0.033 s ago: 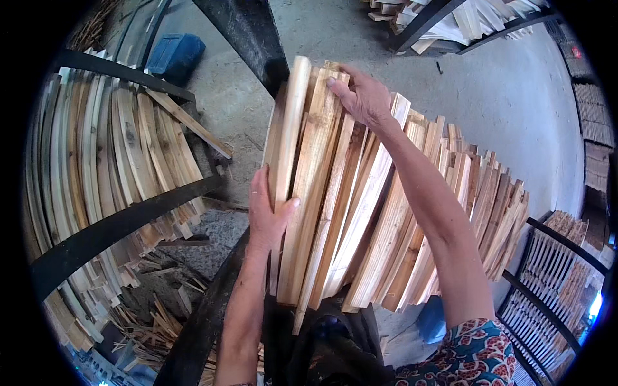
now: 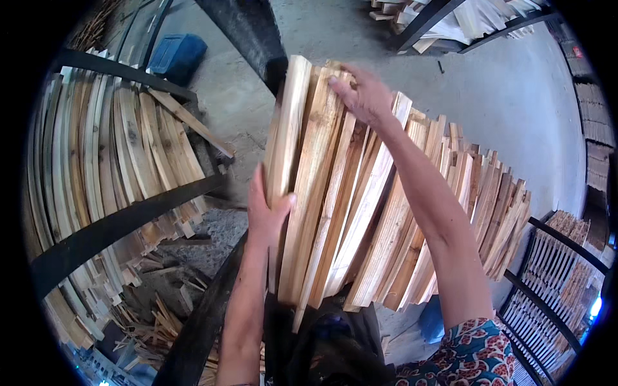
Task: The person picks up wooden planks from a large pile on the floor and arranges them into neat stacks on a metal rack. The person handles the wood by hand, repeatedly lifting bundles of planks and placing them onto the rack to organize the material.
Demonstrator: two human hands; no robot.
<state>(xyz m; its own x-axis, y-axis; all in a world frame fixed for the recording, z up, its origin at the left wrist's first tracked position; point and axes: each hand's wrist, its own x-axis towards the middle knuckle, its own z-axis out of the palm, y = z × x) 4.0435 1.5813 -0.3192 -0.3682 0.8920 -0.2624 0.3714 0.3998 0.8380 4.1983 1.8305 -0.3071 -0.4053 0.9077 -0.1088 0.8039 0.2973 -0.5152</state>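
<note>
A row of wooden strips stands side by side on a dark metal rack in front of me, their long edges up. My left hand is closed around the leftmost wooden strip, thumb on its right side and fingers on its left. At the row's far end, my right hand grips a neighbouring wooden strip, thumb on its top and fingers over its end. The right fingers are a little blurred and their tips partly hidden.
A black metal post rises just beyond the row. On the left, another rack holds more strips, with scrap wood below. A blue container sits on the concrete floor. Stacked wood stands at the right.
The leftmost strip has turned in my left hand, showing a broader face and a squarer end. My left thumb has shifted slightly. The right hand stays at nearly the same place.
</note>
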